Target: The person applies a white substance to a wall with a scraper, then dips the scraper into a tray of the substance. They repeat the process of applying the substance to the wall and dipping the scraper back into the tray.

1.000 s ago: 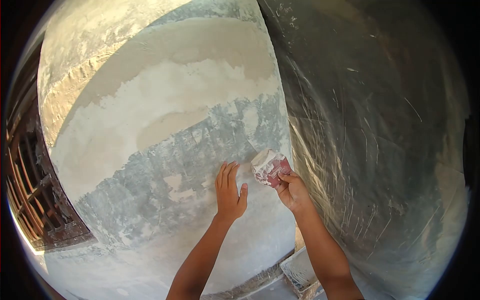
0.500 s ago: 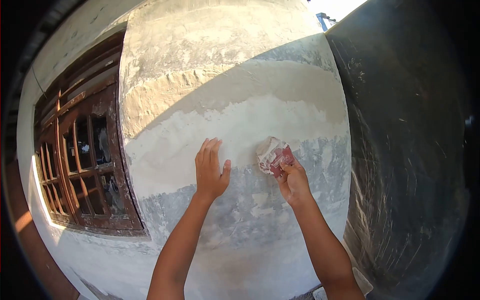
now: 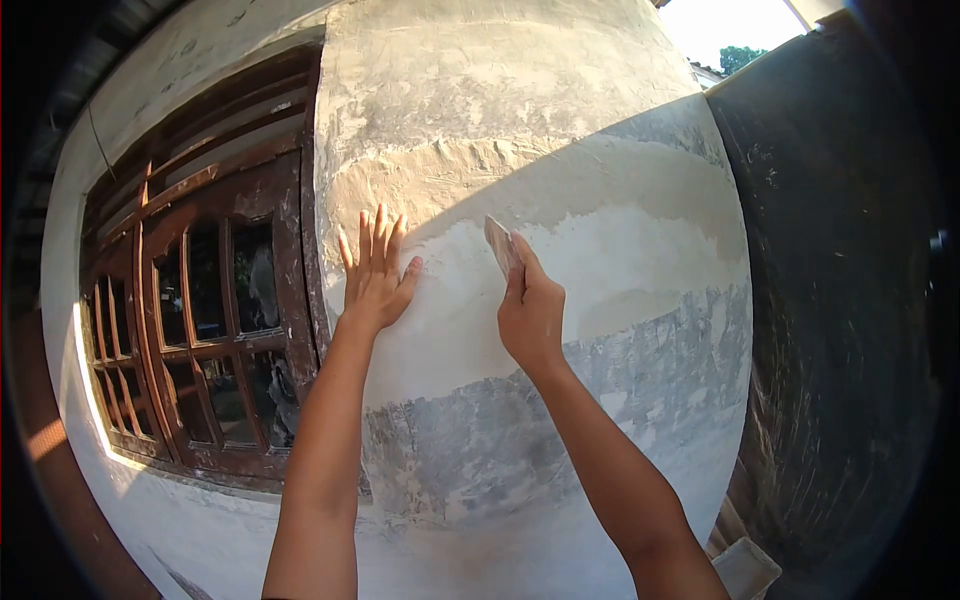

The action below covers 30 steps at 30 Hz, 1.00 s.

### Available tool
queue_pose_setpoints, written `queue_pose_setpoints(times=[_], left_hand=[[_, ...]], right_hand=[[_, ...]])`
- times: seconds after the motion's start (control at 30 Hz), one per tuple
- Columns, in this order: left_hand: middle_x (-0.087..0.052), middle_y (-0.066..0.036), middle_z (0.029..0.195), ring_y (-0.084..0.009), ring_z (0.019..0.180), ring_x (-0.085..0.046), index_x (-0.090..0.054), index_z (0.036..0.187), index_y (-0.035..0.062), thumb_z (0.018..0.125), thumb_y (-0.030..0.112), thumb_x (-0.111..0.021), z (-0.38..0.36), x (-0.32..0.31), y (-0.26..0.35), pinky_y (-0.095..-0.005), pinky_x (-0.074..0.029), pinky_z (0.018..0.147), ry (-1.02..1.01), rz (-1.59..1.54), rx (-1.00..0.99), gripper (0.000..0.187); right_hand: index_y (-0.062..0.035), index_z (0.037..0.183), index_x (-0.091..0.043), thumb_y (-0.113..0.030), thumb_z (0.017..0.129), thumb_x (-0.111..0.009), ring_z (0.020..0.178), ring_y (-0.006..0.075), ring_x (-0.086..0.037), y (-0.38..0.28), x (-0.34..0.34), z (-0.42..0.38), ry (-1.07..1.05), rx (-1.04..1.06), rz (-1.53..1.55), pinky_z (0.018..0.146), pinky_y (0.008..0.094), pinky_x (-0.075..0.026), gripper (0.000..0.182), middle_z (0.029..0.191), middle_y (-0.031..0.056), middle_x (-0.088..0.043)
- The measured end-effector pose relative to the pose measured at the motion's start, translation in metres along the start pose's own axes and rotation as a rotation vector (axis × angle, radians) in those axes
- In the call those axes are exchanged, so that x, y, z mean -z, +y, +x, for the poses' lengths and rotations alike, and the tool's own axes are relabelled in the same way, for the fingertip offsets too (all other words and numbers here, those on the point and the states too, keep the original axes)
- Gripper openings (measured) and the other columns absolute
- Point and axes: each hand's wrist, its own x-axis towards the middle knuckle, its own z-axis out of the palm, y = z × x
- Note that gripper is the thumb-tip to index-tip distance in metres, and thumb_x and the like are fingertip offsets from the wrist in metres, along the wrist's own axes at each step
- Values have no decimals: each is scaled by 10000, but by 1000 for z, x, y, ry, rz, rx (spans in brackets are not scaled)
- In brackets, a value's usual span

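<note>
My left hand (image 3: 378, 285) lies with fingers spread against the plastered wall (image 3: 640, 262), near the window side. To its right, my right hand (image 3: 533, 312) grips a putty scraper (image 3: 502, 248) between thumb and fingers. The scraper is turned nearly edge-on, its upper edge close to the wall at the pale band of filler. Above that band runs a rough, sunlit strip of ridged plaster; below it the wall is patchy grey.
A brown wooden window (image 3: 205, 345) with glass panes and peeling paint is set in the wall on the left. A tall dark panel (image 3: 840, 300) stands at the right edge of the wall. A pale, flat-edged object (image 3: 746, 568) sits low at the right.
Both hands have moved upward on the wall, the left also shifting toward the window. The scraper has turned from showing its red face to nearly edge-on. The view has shifted.
</note>
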Motion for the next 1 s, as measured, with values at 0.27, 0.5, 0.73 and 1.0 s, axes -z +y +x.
queue_pose_setpoints(times=[0.27,0.5,0.73,1.0], left_hand=[[-14,-156,1598,-344,1472,58,-103,1530,94,913,406,-494,-5,-9,-6,-606,52,1127,92,-71,-40,794],[14,-183,1594,-379,1464,82,-72,1523,61,840,253,-518,-4,-9,-14,-571,98,1128,218,-414,-32,838],[-23,-177,1593,-364,1468,63,-119,1520,71,925,355,-437,-6,-10,-8,-572,85,1131,130,-162,-30,732],[-72,-159,1590,-361,1469,21,-205,1506,92,946,454,-427,-8,-10,-6,-599,76,1124,105,-45,-112,702]], right_hand=[[101,1339,-429,71,813,-523,1146,452,-547,44,-89,12,233,538,-462,973,437,-460,535,1250,308,-543],[110,1326,-446,-49,805,-587,1219,427,-513,35,-126,-18,28,436,-1071,1047,437,-400,562,1316,308,-499],[-155,1406,-466,81,720,-545,712,343,-620,12,-52,7,337,341,-419,645,423,-492,729,874,150,-599],[-212,1191,-676,-129,779,-662,909,187,-614,16,-24,94,111,364,-489,890,373,-330,421,962,20,-645]])
